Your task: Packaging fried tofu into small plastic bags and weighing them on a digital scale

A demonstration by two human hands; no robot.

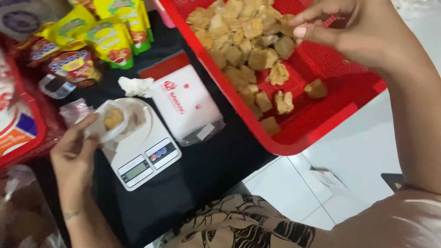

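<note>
1. Over the red tray [321, 124] at the upper right, the right hand [353, 32] is reaching into a heap of tan fried chunks [243, 41], its fingers pinching together at the pile's edge; whether a chunk is sitting between them I cannot tell.
2. Lower left, the left hand [76, 147] is gripping the rim of a small clear plastic bag [110, 121] with a few tan pieces inside.
3. That bag is resting on the round plate of a white kitchen scale [142, 151], which is lying on a black cloth [206, 170].
4. Just beside the scale, a flat white packet with a red band and red print [183, 101] is lying on the cloth.
5. Yellow-and-green sachets [112, 39] are sitting at the upper left, with dark red snack packs [69, 64] just below them.
6. A crumpled white tissue [135, 86] is lying between the packet and the scale.
</note>
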